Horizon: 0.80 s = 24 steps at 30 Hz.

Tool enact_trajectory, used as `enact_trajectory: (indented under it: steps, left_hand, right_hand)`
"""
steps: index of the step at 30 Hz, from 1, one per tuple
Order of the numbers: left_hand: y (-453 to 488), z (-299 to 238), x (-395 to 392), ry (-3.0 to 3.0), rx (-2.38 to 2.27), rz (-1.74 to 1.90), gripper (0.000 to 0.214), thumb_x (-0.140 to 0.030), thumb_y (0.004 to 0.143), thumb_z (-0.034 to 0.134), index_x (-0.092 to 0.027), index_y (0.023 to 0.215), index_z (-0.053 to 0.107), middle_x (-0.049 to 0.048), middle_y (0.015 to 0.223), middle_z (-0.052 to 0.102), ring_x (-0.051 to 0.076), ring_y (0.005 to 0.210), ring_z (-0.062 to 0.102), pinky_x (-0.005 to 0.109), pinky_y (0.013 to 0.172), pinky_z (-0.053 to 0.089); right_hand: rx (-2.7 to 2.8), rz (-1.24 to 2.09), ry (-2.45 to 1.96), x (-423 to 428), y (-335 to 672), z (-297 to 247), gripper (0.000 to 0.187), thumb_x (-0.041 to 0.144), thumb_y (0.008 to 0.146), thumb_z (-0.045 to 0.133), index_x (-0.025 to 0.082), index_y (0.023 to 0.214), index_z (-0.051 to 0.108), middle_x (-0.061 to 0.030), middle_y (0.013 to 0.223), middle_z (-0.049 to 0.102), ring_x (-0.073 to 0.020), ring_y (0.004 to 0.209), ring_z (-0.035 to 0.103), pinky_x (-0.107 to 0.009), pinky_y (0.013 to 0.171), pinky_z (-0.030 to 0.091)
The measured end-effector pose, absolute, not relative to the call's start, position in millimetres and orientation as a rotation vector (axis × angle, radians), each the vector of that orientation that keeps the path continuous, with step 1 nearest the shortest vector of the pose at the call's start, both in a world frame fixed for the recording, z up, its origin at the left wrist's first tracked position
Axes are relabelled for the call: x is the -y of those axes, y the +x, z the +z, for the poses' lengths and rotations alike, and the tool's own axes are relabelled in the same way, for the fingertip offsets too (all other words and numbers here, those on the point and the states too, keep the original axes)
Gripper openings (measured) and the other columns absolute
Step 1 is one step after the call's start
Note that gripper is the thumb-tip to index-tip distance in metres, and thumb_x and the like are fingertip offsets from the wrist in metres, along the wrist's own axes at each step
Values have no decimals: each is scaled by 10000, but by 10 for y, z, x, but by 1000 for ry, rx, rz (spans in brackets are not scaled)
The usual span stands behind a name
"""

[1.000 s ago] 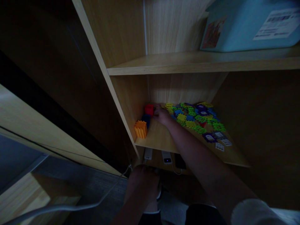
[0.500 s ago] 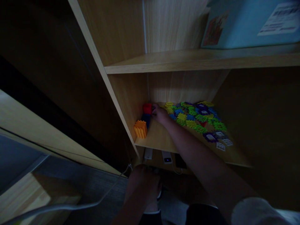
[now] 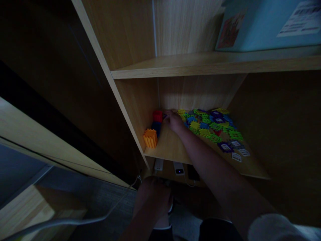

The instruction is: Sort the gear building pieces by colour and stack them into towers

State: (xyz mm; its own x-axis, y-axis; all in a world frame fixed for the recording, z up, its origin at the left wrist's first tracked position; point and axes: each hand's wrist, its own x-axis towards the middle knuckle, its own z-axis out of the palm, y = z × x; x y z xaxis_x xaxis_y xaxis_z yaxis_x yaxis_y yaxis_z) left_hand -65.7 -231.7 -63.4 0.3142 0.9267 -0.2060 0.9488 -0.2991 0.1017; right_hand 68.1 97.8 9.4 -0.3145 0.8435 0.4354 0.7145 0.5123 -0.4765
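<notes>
On the wooden shelf (image 3: 173, 145), far left: one tooth-edged orange cube (image 3: 150, 138). Well below, left hand (image 3: 154, 197), grip too dark to read. Then one dark blue block (image 3: 155, 128), one boxy red block (image 3: 157, 116). Right hand (image 3: 174, 121) just beside, grip curled, can't tell on what. Then yellow-green-blue flat tiles (image 3: 204, 133), too jumbled to count.

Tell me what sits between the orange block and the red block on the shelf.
In the head view, a dark blue block sits between the orange block and the red block.
</notes>
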Motion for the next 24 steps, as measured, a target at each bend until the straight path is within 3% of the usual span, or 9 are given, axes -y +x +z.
enact_trajectory:
  steps: [4, 8, 12, 16, 24]
  left_hand:
    - [-645, -625, 2321, 2371, -1730, -150, 287, -461, 906, 707, -242, 981, 877, 187, 996, 825, 406, 1046, 747, 588, 960, 535]
    - [-639, -638, 2332, 2385, -1755, -144, 295, -481, 907, 719, -234, 952, 874, 188, 982, 824, 394, 1042, 746, 580, 988, 533]
    - [-642, -634, 2330, 2373, -1737, -154, 290, -474, 913, 718, -243, 990, 874, 182, 1021, 829, 394, 1066, 744, 576, 988, 540]
    - [-656, -640, 2331, 2402, -1709, -135, 281, -462, 930, 704, -254, 1010, 874, 172, 1046, 833, 391, 1081, 744, 574, 1004, 533]
    - [-677, -711, 2323, 2319, -1726, -155, 313, -500, 920, 714, -274, 1060, 879, 180, 1067, 821, 408, 1112, 716, 591, 1009, 517]
  right_hand:
    - [2083, 217, -1268, -977, 672, 109, 330, 139, 1017, 582, 180, 1323, 696, -120, 1254, 813, -288, 1205, 739, -438, 1133, 553]
    - [1968, 246, -1164, -956, 629, 120, 288, 299, 1089, 584, 198, 1347, 663, -143, 1376, 757, -288, 1325, 692, -464, 1203, 521]
    - [1872, 388, -993, -990, 522, 98, 585, 468, 983, 788, 238, 1474, 568, -156, 1474, 699, -314, 1394, 661, -510, 1216, 526]
    - [1888, 471, -912, -1110, 361, 53, 885, 453, 808, 954, 236, 1541, 509, -180, 1514, 664, -338, 1426, 640, -540, 1237, 509]
    - [1923, 583, -909, -1329, 238, 4, 989, 368, 760, 961, 235, 1584, 429, -162, 1393, 712, -326, 1261, 717, -544, 1139, 574]
